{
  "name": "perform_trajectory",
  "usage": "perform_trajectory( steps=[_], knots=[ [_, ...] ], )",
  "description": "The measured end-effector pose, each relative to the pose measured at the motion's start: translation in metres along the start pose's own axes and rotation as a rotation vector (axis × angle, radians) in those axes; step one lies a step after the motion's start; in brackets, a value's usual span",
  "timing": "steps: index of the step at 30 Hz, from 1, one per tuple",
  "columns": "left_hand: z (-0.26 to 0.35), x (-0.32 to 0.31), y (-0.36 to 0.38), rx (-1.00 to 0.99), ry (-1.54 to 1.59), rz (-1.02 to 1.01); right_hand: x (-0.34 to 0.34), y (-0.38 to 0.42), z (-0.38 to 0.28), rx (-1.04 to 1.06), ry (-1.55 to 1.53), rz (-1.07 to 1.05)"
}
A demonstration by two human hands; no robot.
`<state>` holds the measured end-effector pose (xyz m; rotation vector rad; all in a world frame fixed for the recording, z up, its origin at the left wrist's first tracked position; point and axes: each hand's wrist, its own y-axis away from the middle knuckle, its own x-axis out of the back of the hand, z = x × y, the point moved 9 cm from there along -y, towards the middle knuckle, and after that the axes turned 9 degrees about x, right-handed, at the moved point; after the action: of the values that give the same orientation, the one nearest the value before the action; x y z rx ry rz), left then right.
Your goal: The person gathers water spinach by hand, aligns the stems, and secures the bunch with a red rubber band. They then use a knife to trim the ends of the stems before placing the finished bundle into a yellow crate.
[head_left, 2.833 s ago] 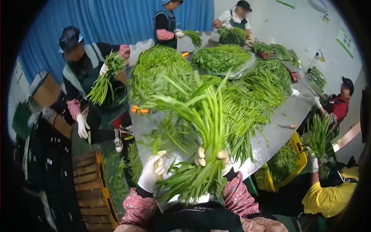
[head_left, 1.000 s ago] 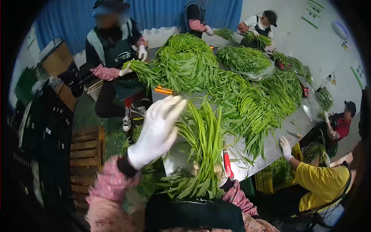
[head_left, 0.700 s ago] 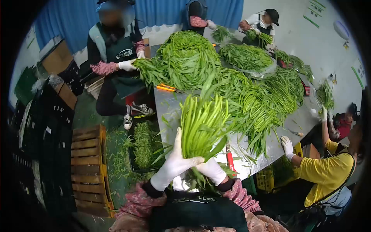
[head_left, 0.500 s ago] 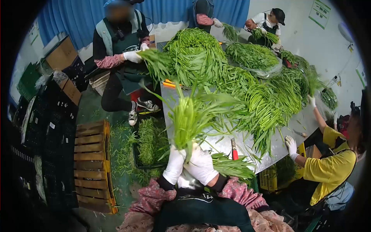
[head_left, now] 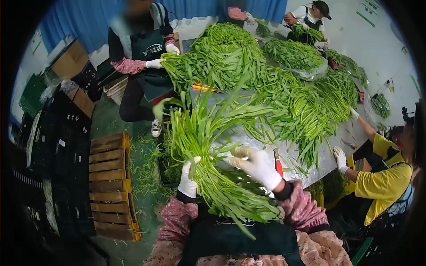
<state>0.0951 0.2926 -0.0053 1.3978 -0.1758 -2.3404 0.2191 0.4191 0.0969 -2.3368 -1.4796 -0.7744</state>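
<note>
A large bunch of long-stemmed leafy greens [head_left: 195,141], resembling water spinach, lies across in front of my apron. White-gloved, my left hand [head_left: 189,178] grips its left side around the middle, thumb over the stems. My right hand [head_left: 258,167], also gloved, is just right of the bunch, thumb and fingers apart, holding nothing. The bunch's leaves fan out above and below my left hand. A red-handled knife [head_left: 278,166] rests on the metal table [head_left: 295,153], partly behind my right hand.
Greens [head_left: 226,55] are heaped over the table's far side. An orange-handled tool [head_left: 203,87] lies near them. A wooden pallet [head_left: 106,177] and a crate of trimmings [head_left: 168,166] are at left. Co-workers handle greens at the far side; one in a yellow shirt [head_left: 384,190] sits at right.
The greens were held upright in both my hands; now the bunch is lowered and spread towards me. My right hand has let go and moved right, while my left keeps its grip.
</note>
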Motion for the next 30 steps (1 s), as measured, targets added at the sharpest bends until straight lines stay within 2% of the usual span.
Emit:
perform_trajectory(
  steps=[1, 2, 5, 7, 8, 9, 11, 12, 14, 15, 16, 17, 18, 19, 20, 21, 23, 24, 25, 26, 29, 30],
  knots=[
    [-0.006, -0.002, -0.002, 0.013, 0.025, 0.003, -0.003, -0.011, 0.006, -0.071, -0.161, -0.045],
    [-0.015, -0.002, -0.005, 0.030, 0.048, 0.004, -0.001, -0.020, -0.003, -0.014, -0.210, -0.018],
    [-0.039, 0.002, -0.014, 0.123, 0.094, -0.017, -0.013, -0.038, 0.009, -0.094, -0.669, 0.232],
    [-0.049, 0.006, -0.017, 0.180, 0.094, -0.021, -0.021, -0.066, 0.018, -0.020, -1.111, 0.306],
    [-0.052, 0.009, -0.018, 0.179, 0.128, -0.006, -0.026, -0.068, 0.022, -0.098, -1.337, 0.254],
    [-0.054, 0.018, -0.021, 0.164, 0.114, 0.031, -0.024, -0.073, 0.036, -0.155, -1.383, 0.389],
    [-0.058, 0.028, -0.031, 0.190, 0.060, 0.037, -0.009, -0.080, 0.038, 0.033, -1.258, 0.474],
    [-0.054, 0.014, -0.030, 0.232, 0.016, 0.005, 0.000, -0.083, 0.037, 0.076, -1.091, 0.514],
    [-0.062, 0.026, -0.038, 0.276, 0.058, -0.032, 0.013, -0.082, 0.033, 0.150, -0.752, 0.584],
    [-0.067, 0.030, -0.040, 0.301, 0.078, -0.051, 0.010, -0.083, 0.037, 0.115, -0.748, 0.553],
    [-0.066, 0.031, -0.032, 0.255, 0.085, 0.108, 0.011, -0.082, 0.027, 0.081, -0.744, 0.523],
    [-0.064, 0.025, -0.032, 0.268, 0.038, 0.084, 0.011, -0.084, 0.022, 0.046, -0.741, 0.494],
    [-0.061, 0.019, -0.035, 0.281, -0.008, 0.060, 0.000, -0.101, 0.047, -0.008, -0.753, 0.423],
    [-0.061, 0.016, -0.037, 0.293, -0.053, 0.036, 0.005, -0.103, 0.048, -0.065, -0.748, 0.459],
    [-0.062, 0.038, -0.041, 0.132, -0.117, 0.090, 0.008, -0.104, 0.048, -0.125, -0.743, 0.495],
    [-0.063, 0.033, -0.038, 0.173, -0.120, 0.073, 0.012, -0.104, 0.051, -0.185, -0.740, 0.530],
    [-0.055, 0.016, -0.032, 0.257, -0.128, 0.042, 0.030, -0.131, 0.070, 0.065, -0.725, 0.558],
    [-0.063, 0.024, -0.041, 0.365, -0.108, -0.041, 0.029, -0.130, 0.082, -0.026, -0.890, 0.577],
    [-0.068, 0.025, -0.046, 0.389, -0.048, -0.080, 0.026, -0.127, 0.089, -0.118, -1.053, 0.592],
    [-0.074, 0.027, -0.048, 0.411, 0.013, -0.119, 0.029, -0.124, 0.087, -0.107, -1.111, 0.599],
    [-0.085, 0.039, -0.057, 0.409, 0.117, -0.174, 0.042, -0.130, 0.103, -0.051, -0.807, 0.595],
    [-0.085, 0.037, -0.058, 0.407, 0.116, -0.199, 0.046, -0.125, 0.098, -0.134, -0.797, 0.625]
  ],
)
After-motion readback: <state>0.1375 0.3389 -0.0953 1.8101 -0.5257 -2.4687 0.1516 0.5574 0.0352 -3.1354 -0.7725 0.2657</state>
